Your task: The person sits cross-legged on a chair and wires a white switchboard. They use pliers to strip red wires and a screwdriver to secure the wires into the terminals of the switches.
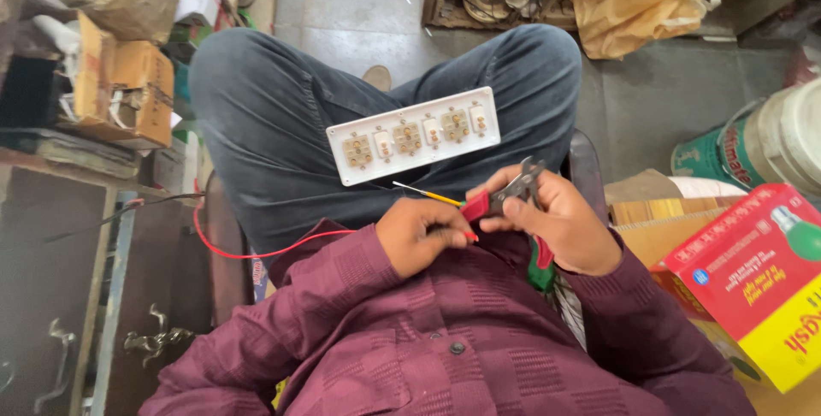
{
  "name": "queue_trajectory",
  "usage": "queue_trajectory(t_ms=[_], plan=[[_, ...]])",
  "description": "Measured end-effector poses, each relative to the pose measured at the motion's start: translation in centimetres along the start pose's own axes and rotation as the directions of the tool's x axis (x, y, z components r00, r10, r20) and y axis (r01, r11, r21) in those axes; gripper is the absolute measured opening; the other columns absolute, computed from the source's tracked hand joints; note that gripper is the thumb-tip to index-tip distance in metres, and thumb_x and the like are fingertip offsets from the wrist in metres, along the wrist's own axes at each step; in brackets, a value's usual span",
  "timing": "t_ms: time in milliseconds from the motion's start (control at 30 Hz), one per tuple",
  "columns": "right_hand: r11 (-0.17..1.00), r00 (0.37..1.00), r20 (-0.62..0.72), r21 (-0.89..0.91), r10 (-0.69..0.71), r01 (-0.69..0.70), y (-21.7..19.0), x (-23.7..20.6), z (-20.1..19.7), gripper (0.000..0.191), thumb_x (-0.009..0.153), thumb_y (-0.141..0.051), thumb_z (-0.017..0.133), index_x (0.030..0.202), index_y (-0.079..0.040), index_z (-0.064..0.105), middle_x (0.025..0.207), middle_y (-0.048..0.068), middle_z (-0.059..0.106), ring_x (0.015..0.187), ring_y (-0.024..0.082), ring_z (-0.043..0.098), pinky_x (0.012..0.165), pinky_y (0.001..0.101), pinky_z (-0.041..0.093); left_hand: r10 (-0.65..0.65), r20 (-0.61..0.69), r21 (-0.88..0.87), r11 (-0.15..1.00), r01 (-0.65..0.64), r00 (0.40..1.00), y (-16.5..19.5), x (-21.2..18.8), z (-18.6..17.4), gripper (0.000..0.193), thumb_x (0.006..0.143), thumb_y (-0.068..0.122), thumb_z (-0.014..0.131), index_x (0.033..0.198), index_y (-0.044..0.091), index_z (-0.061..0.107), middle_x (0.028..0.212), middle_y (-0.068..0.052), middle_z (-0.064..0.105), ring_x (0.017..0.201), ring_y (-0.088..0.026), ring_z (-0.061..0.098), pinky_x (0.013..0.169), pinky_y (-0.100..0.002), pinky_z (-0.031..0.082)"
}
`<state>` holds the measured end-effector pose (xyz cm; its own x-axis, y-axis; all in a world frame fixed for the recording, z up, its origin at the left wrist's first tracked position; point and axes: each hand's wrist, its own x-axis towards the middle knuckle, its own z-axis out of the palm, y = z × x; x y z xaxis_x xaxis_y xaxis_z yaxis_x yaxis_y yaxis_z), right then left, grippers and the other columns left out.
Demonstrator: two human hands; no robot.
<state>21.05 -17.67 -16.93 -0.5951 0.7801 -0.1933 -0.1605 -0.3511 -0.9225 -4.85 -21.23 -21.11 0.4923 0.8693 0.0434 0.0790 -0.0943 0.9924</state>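
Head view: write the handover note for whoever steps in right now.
Left hand: closed on the red wire, its end pinched near the pliers.
Right hand: grips the red-handled pliers, tips at the wire end.
White switch-and-socket board: lies face up across the lap, untouched.
Yellow-shafted screwdriver: lies on the lap just below the board.
Done: cannot tell whether the wire end is stripped; it is hidden between the fingers.
Left: wire is not joined to the board.

Red wire [256,249] end hidden inside left hand [419,236]; plier [517,185] handles covered by right hand [560,224]; red carton [757,275] cut by frame edge.
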Motion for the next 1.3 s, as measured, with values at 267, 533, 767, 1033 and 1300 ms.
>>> queue_trajectory(t_ms=[267, 533, 767, 1033, 1300], plan=[[0.914, 0.930, 0.162, 0.301, -0.330, 0.272, 0.5, 1.9, 3.9, 0.068, 0.078, 0.001, 0.060, 0.144, -0.001, 0.044, 0.143, 0.025, 0.052, 0.138, 0.036, 0.051, 0.122, 0.0478, 0.035, -0.213, -0.232, -0.192, 0.967, 0.170, 0.949, 0.9, 1.1, 0.1, 0.013, 0.095, 0.012, 0.070, 0.103, 0.003, 0.077, 0.093, -0.007, 0.071, 0.074, -0.012, 0.060, 0.067, -0.026, 0.050], [0.135, 0.756, 0.120, -0.954, -0.644, 0.266, 1.1, 2.1, 1.6, 0.059, 0.066, 0.004, 0.063, 0.124, -0.001, 0.057, 0.127, 0.019, 0.057, 0.122, 0.039, 0.055, 0.108, 0.0464, 0.045, -0.098, -0.459, -0.246, 0.969, -0.020, 0.883, 0.3, 2.5, -2.1, 0.020, 0.094, 0.008, 0.072, 0.112, 0.000, 0.075, 0.092, -0.004, 0.074, 0.079, -0.006, 0.065, 0.073, -0.024, 0.054], [0.127, 0.780, 0.132, -0.957, -0.612, 0.261, -0.5, 2.5, 3.3, 0.070, 0.061, -0.002, 0.072, 0.129, -0.003, 0.058, 0.128, 0.019, 0.053, 0.124, 0.041, 0.052, 0.109, 0.0489, 0.040, -0.052, -0.417, -0.075, 0.997, 0.023, 0.907, 1.9, 3.4, -1.4, 0.017, 0.096, 0.007, 0.069, 0.109, 0.000, 0.077, 0.090, -0.006, 0.073, 0.078, -0.011, 0.064, 0.073, -0.026, 0.054], [0.049, 0.772, 0.168, -0.967, -0.613, 0.249, 0.0, 3.0, 3.0, 0.066, 0.061, -0.008, 0.075, 0.125, -0.005, 0.060, 0.123, 0.017, 0.054, 0.120, 0.040, 0.052, 0.106, 0.0498, 0.041, 0.058, -0.390, 0.163, 0.987, 0.007, 0.919, 2.4, 3.3, -2.1, 0.013, 0.095, 0.008, 0.069, 0.103, -0.001, 0.074, 0.092, -0.009, 0.074, 0.086, -0.015, 0.070, 0.079, -0.028, 0.055], [0.096, 0.777, 0.136, -0.965, -0.615, 0.245, 1.6, 3.9, 2.5, 0.053, 0.063, -0.007, 0.074, 0.113, -0.003, 0.055, 0.101, 0.017, 0.052, 0.095, 0.040, 0.055, 0.085, 0.0468, 0.044, 0.268, -0.331, 0.501, 0.862, -0.072, 0.905, 4.6, 3.3, -1.9, 0.021, 0.086, 0.021, 0.079, 0.089, 0.003, 0.069, 0.081, -0.010, 0.064, 0.072, -0.026, 0.063, 0.064, -0.036, 0.048]])
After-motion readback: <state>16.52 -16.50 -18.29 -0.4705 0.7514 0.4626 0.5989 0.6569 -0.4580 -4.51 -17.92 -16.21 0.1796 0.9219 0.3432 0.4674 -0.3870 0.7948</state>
